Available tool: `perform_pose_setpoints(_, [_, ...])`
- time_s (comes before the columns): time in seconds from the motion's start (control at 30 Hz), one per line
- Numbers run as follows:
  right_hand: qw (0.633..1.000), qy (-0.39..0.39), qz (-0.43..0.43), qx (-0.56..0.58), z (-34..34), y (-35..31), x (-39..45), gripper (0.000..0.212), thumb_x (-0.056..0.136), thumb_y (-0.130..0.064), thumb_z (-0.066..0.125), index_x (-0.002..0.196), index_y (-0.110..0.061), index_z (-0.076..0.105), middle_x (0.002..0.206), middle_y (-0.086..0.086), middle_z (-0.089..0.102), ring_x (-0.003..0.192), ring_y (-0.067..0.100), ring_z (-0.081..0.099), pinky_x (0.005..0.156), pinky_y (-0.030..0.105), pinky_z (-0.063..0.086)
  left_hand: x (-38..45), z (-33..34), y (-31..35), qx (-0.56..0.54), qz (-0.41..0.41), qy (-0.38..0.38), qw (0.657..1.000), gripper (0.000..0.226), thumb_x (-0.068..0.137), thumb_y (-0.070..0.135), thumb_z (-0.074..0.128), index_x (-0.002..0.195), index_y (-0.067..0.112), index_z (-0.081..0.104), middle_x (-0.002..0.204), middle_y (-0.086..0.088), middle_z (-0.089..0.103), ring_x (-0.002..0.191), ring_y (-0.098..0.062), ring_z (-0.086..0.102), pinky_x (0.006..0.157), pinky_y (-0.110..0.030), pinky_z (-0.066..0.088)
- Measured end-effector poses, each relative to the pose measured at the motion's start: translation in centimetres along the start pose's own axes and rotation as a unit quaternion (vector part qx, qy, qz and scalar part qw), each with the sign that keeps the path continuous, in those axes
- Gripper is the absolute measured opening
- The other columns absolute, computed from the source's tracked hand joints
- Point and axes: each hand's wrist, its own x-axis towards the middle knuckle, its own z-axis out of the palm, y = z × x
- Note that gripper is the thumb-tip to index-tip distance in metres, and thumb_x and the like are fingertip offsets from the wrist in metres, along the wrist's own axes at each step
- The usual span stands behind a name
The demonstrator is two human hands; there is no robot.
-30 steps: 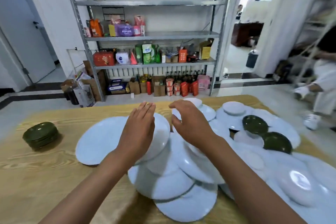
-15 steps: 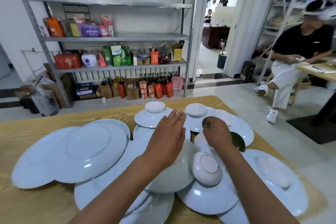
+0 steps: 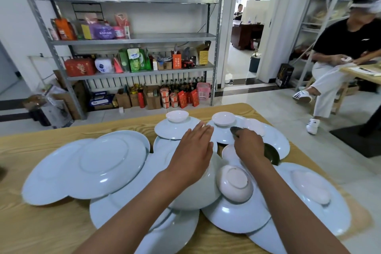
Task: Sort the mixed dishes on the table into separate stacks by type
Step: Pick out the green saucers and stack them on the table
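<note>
Toward the desk's (image 3: pixel 31 231) left edge, two large white plates (image 3: pixel 86 168) are lying face down and overlapping, their foot rings up, the right one riding on top. Nearer the middle, the left hand (image 3: pixel 192 153) is hovering with fingers straight and together, palm down, over an upturned white bowl (image 3: pixel 203 188) that is leaning among more plates; I cannot tell whether it is touching. Just right of it, a small white bowl (image 3: pixel 235 183) is lying upside down on a plate. The right hand (image 3: pixel 248 146) is curling its fingers round the rim of a dark green bowl (image 3: pixel 271 153), which is showing on both sides of the hand, toward the desk's far right edge. Two small white bowls (image 3: pixel 177 115) are sitting upright on plates at the far edge. Everything here looks stiff, glazed, slippery and breakable; round dishes have no long axis, so rims are probably the best hold, lifting straight up so the neighbours are not sliding.
</note>
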Motion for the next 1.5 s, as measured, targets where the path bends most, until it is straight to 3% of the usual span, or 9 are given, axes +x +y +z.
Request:
perform_pose_setpoints(0.1, [0.999, 0.032, -0.028, 0.009, -1.1, -1.8, -0.6, 0.021, 0.096, -0.012, 0.052, 0.102, -0.013, 0.072, 0.089, 0.008, 0.071, 0.074, 0.021, 0.061, 0.07, 0.031, 0.054, -0.1, -0.5, -0.7, -0.002, 0.003, 0.016, 1.0, 0.047, 0.103, 0.027, 0.031, 0.149, 0.018, 0.029, 0.156, 0.004, 0.026, 0.146, -0.01, 0.009, 0.116, -0.024, 0.002])
perform_pose_setpoints(0.27, [0.978, 0.021, -0.158, 0.135, -3.5, -7.1, -2.9, 0.025, 0.094, -0.01, 0.051, 0.105, -0.012, 0.074, 0.097, 0.01, 0.072, 0.086, 0.028, 0.065, 0.075, 0.037, 0.052, -1.0, -1.7, -2.7, -0.004, -0.016, 0.06, 0.998, 0.046, 0.101, 0.018, 0.038, 0.147, 0.015, 0.034, 0.154, -0.002, 0.031, 0.145, -0.018, 0.018, 0.117, -0.03, 0.016])
perform_pose_setpoints(0.4, [0.943, 0.003, -0.264, 0.204, -4.1, -12.2, -5.8, 0.025, 0.092, -0.007, 0.057, 0.109, -0.014, 0.073, 0.109, 0.004, 0.071, 0.102, 0.021, 0.058, 0.087, 0.028, 0.042, -3.2, -4.0, -5.8, -0.005, -0.069, 0.116, 0.991, 0.046, 0.1, 0.014, 0.042, 0.145, 0.011, 0.035, 0.152, -0.006, 0.033, 0.14, -0.021, 0.028, 0.11, -0.037, 0.034])
perform_pose_setpoints(0.5, [0.919, -0.01, -0.328, 0.219, -3.6, -16.3, -7.8, 0.023, 0.09, -0.004, 0.058, 0.106, -0.011, 0.074, 0.107, 0.004, 0.071, 0.102, 0.02, 0.058, 0.092, 0.029, 0.043, -5.6, -6.1, -8.6, -0.008, -0.108, 0.149, 0.983, 0.043, 0.101, 0.017, 0.041, 0.144, 0.011, 0.038, 0.15, -0.006, 0.036, 0.138, -0.02, 0.031, 0.107, -0.026, 0.028])
perform_pose_setpoints(0.7, [0.874, -0.05, -0.422, 0.235, -0.5, -24.8, -11.9, 0.021, 0.089, -0.005, 0.058, 0.103, -0.011, 0.073, 0.106, 0.002, 0.07, 0.101, 0.02, 0.057, 0.092, 0.032, 0.044, -12.3, -10.9, -15.2, -0.006, -0.137, 0.213, 0.967, 0.025, 0.099, 0.017, 0.046, 0.121, 0.013, 0.058, 0.121, 0.0, 0.059, 0.107, -0.017, 0.054, 0.088, -0.023, 0.04])
perform_pose_setpoints(0.9, [0.841, -0.114, -0.458, 0.263, 3.2, -33.0, -17.5, 0.029, 0.095, -0.011, 0.054, 0.12, -0.016, 0.067, 0.127, -0.001, 0.063, 0.12, 0.015, 0.05, 0.104, 0.023, 0.035, -20.0, -15.2, -20.6, 0.016, -0.221, 0.248, 0.943, 0.021, 0.094, 0.009, 0.055, 0.112, 0.008, 0.066, 0.116, -0.005, 0.064, 0.104, -0.019, 0.059, 0.087, -0.017, 0.036])
perform_pose_setpoints(1.07, [0.845, -0.161, -0.407, 0.309, 7.2, -37.7, -21.8, 0.051, 0.097, -0.023, 0.052, 0.146, -0.027, 0.037, 0.151, -0.01, 0.039, 0.138, 0.007, 0.033, 0.109, 0.018, 0.022, -26.2, -17.7, -25.4, 0.023, -0.28, 0.27, 0.921, 0.023, 0.094, 0.015, 0.057, 0.113, 0.012, 0.068, 0.126, 0.001, 0.06, 0.113, -0.013, 0.057, 0.095, -0.022, 0.041])
perform_pose_setpoints(1.3, [0.823, -0.269, -0.437, 0.245, 13.8, -39.8, -25.8, 0.047, 0.095, -0.016, 0.048, 0.141, -0.02, 0.042, 0.144, -0.001, 0.046, 0.132, 0.012, 0.039, 0.103, 0.017, 0.026, -30.1, -21.0, -29.9, 0.071, -0.347, 0.313, 0.881, 0.017, 0.086, 0.006, 0.066, 0.102, 0.008, 0.072, 0.117, -0.007, 0.063, 0.108, -0.014, 0.053, 0.087, 0.006, 0.019])
perform_pose_setpoints(1.5, [0.798, -0.266, -0.494, 0.219, 16.5, -39.5, -28.1, 0.028, 0.09, -0.015, 0.05, 0.115, -0.013, 0.063, 0.117, 0.003, 0.064, 0.11, 0.02, 0.055, 0.095, 0.028, 0.042, -29.6, -21.4, -33.1, 0.083, -0.386, 0.32, 0.861, 0.022, 0.09, 0.01, 0.062, 0.11, 0.008, 0.07, 0.123, -0.005, 0.06, 0.114, -0.019, 0.054, 0.087, -0.005, 0.022])
